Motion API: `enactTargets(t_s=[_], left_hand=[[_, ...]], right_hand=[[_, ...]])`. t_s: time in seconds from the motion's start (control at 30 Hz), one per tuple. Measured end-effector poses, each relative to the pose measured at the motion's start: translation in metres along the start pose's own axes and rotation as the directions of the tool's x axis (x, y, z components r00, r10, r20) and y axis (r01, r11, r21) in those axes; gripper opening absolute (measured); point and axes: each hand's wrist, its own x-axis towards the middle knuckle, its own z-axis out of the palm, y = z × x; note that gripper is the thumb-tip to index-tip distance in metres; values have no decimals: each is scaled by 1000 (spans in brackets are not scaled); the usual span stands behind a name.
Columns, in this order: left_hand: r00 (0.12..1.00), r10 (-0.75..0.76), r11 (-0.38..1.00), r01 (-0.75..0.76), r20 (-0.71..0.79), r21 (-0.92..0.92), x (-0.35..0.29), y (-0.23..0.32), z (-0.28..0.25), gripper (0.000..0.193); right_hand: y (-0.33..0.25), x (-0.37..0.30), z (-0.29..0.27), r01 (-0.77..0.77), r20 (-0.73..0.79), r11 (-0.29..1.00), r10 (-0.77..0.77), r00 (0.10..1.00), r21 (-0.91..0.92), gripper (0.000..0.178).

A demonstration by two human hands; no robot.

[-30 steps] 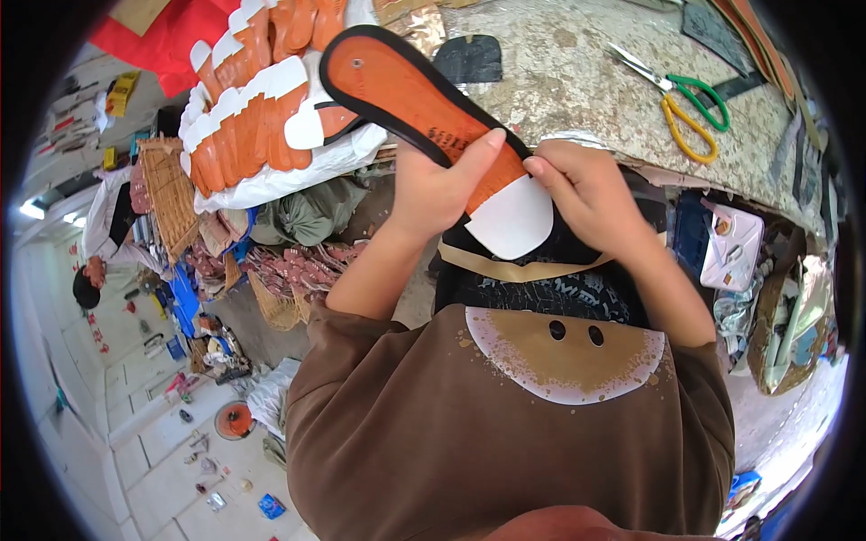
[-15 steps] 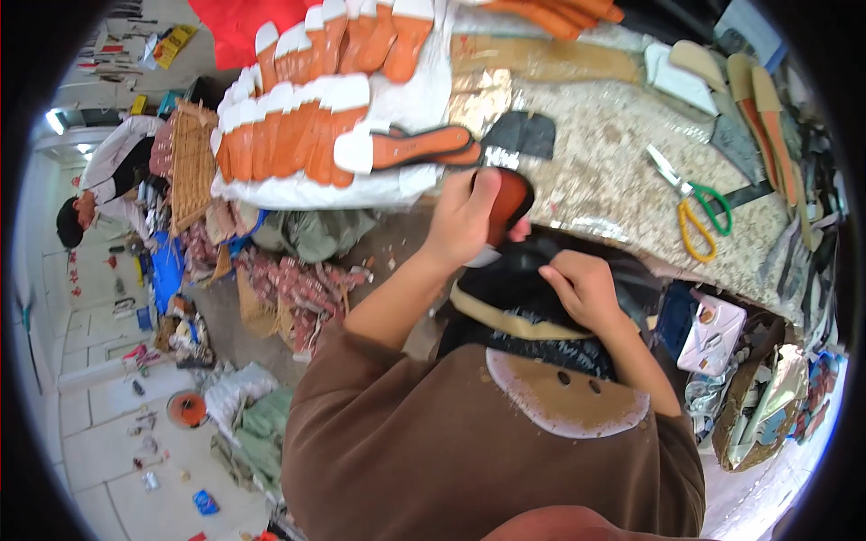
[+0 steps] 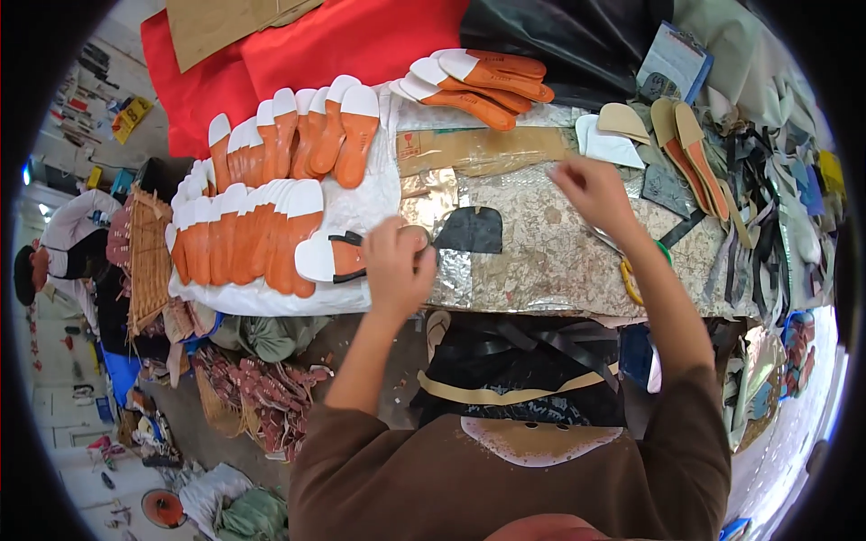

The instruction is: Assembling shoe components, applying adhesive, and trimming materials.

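Item: your left hand, fingers clenched on the heel end of an orange-and-white flat shoe insole with a black edge, which lies at the near end of the lower row.

Item: your right hand, fingers loosely spread and released, grasping nothing, hovering over the crinkled silver foil sheet on the counter.

Item: lower row of overlapping orange-and-white insoles on a white cloth, touching the held insole. Upper fan of the same insoles behind it. A third small pile of them sits farther back.

Item: black leather cut piece, just beside your left hand.

Item: yellow-handled scissors, partly hidden under your right forearm.

Item: tan insoles, at the right.

Risk, as a judgement: the held insole sits close to the counter's front edge; a careless push could slide it off or knock the overlapped row askew. Your right forearm could catch the scissors.
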Motion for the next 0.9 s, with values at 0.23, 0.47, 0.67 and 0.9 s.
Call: enactTargets(t_s=[0.23, 0.47, 0.67, 0.9], left_hand=[[973, 202, 914, -145, 115, -379, -34, 60, 8, 22], [964, 149, 907, -44, 221, -419, -54, 27, -6, 19], [969, 192, 912, -117, 157, -393, -6, 10, -4, 20], [906, 413, 901, -421, 93, 102, 159, -37, 91, 60]], right_hand=[[90, 178, 49, 173, -212, 648, -470, 857, -741, 39], [29, 217, 41, 16, 48, 742, 21, 999, -671, 49], [24, 223, -7, 8, 158, 814, 103, 982, -581, 54], [-47, 213, -9, 52, 152, 675, 90, 984, -736, 45]])
